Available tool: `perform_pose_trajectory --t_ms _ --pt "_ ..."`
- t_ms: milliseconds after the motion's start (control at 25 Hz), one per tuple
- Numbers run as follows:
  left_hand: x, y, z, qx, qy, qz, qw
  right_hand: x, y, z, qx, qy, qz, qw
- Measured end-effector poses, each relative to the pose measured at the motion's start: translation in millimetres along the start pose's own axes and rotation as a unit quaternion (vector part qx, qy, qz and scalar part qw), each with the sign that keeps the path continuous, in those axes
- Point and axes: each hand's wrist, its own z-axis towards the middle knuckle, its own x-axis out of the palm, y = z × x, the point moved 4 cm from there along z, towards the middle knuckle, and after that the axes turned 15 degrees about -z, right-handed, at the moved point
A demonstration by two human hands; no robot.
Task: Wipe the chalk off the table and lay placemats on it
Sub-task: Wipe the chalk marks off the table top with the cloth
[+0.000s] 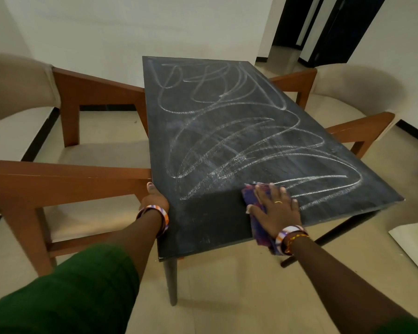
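Note:
A dark rectangular table (210,227) stretches away from me, covered with white chalk scribbles (239,141). A strip at the near end is dark and free of chalk. My right hand (274,210) lies flat with spread fingers on a purple cloth (258,227), pressing it onto the table near the front right edge. My left hand (154,197) grips the table's near left edge, thumb on top. No placemats are in view.
Two cushioned wooden armchairs flank the table, one at the left (65,174) touching its edge, one at the right (352,102). A white flat sheet (413,244) lies on the floor at the right. A dark doorway (323,27) is behind.

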Motion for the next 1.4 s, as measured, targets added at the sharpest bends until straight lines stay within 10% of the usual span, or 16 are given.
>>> perform_pose_trajectory --t_ms 120,320,640,920,1200,1400 --pt "0.3 -1.3 0.4 -0.002 -0.005 -0.006 1.000 -1.7 16.5 -7.2 0.019 -0.003 -0.019 1.000" --pt "0.0 0.6 -2.5 0.001 0.004 -0.010 1.000 -11.3 131.8 -42.6 -0.235 -0.064 -0.021 0.970" --pt "-0.4 -0.3 0.2 -0.004 0.011 -0.007 1.000 -3.1 6.8 9.7 0.023 -0.004 -0.026 0.999" --pt "0.4 3.0 3.5 -0.007 0.010 -0.015 1.000 -14.7 130.3 -39.0 -0.247 -0.056 -0.022 0.967" --pt "0.8 3.6 6.3 -0.003 0.033 -0.013 0.999 0.5 -15.2 7.8 0.022 -0.009 -0.039 0.999" --pt "-0.4 4.9 8.8 -0.007 0.029 -0.012 0.999 -9.9 105.2 -36.3 -0.164 -0.082 -0.035 0.982"
